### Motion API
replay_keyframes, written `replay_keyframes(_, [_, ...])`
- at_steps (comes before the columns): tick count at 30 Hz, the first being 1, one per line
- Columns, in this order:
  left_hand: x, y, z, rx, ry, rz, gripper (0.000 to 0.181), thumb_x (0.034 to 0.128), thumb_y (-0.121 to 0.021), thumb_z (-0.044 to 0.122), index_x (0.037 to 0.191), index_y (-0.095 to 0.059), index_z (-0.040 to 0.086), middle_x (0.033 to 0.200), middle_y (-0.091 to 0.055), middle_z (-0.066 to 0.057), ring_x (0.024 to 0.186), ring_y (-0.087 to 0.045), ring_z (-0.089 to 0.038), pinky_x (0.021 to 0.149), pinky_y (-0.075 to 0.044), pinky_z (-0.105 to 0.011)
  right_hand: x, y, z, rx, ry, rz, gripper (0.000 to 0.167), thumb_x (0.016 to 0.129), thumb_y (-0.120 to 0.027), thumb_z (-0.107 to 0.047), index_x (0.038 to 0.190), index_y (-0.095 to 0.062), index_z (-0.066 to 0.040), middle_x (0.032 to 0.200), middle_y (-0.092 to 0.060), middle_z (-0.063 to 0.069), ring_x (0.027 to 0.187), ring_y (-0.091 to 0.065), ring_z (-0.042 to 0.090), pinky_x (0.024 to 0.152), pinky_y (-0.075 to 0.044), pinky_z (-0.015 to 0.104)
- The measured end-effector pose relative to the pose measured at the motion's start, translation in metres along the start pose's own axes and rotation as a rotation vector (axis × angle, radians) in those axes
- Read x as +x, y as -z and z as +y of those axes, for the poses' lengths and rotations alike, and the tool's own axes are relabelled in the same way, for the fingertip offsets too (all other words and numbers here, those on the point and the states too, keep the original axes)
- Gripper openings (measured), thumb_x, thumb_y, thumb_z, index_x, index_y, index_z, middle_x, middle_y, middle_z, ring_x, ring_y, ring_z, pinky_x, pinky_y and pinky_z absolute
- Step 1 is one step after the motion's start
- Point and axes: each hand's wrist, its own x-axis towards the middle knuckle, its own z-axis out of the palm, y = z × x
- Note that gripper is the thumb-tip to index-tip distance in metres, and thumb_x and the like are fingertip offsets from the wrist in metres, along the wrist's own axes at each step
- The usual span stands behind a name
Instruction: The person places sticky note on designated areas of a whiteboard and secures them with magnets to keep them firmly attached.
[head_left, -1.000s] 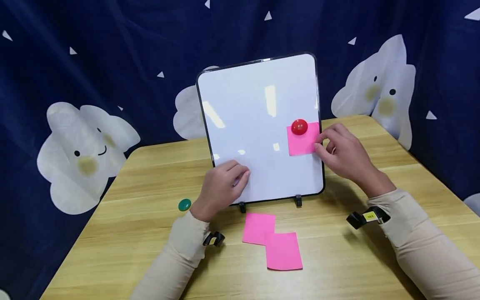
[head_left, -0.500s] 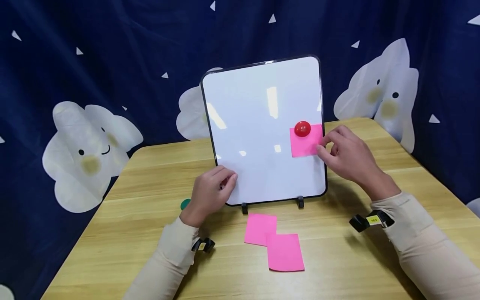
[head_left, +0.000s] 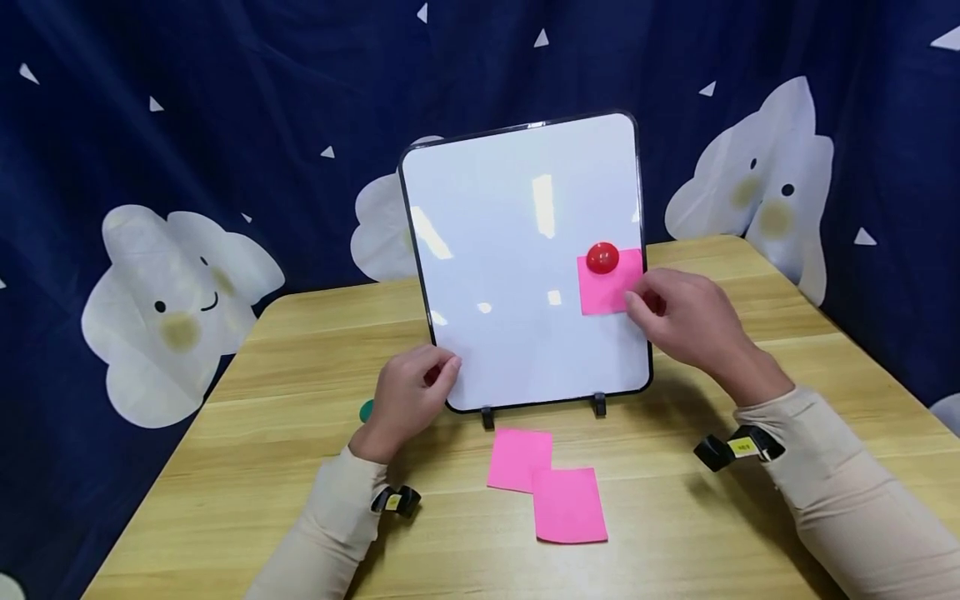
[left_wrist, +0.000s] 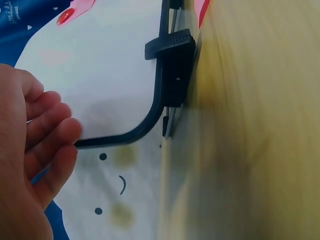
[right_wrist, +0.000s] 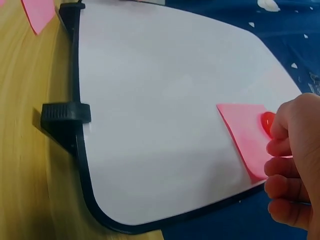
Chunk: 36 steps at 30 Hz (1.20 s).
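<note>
A pink sticky note [head_left: 596, 287] lies on the right side of the whiteboard [head_left: 517, 217], under a round red magnet [head_left: 602, 258]. At the note's right edge is my right hand [head_left: 686, 321], fingers loosely curled, its thumb tip overlapping the paper. In the right wrist view, that hand [right_wrist: 300, 165] partly covers the note [right_wrist: 245, 135] and magnet [right_wrist: 267, 122]; its thumb is hidden. My left hand [head_left: 408, 396] is by the board's lower left edge, holding nothing visible. The left wrist view shows this hand [left_wrist: 30, 140] with fingers softly bent beside the board's frame.
Two overlapping pink sticky notes, a rear one [head_left: 521, 458] and a front one [head_left: 570, 504], lie on the wooden table [head_left: 300, 467]. A green magnet [head_left: 366, 411] is partly behind my left hand. Black feet [head_left: 487, 418] support the board.
My left hand has moved left and down, off the board's face. The right hand has dropped slightly along the note's edge, its index finger more bent. Note and red magnet stay in place.
</note>
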Motion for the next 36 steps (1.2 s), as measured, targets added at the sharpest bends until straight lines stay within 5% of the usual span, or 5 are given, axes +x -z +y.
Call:
replay_keyframes(19, [-0.007,0.027,-0.021,0.044,0.077,-0.062,0.013,0.0960,-0.068,0.017,0.084,-0.071,0.015,0.072,-0.054,0.008,0.064,-0.048,-0.011,0.058,-0.043,-0.029,-0.002,-0.019,-0.021,0.164,0.108,-0.217,0.017,0.092,-0.071,-0.015,0.078,-0.064,-0.020,0.066,-0.052,-0.011,0.060,-0.047,0.009,0.057,-0.042,0.029])
replay_keyframes(36, [-0.018,0.043,-0.044,0.033,0.251,-0.243,0.016,0.0986,-0.065,0.023,0.098,-0.077,0.012,0.084,-0.066,0.007,0.073,-0.056,-0.013,0.069,-0.049,-0.034,-0.016,-0.036,-0.041,0.387,0.078,-0.497,0.005,0.094,-0.071,-0.015,0.088,-0.072,-0.015,0.070,-0.057,-0.013,0.066,-0.054,0.011,0.063,-0.047,0.029])
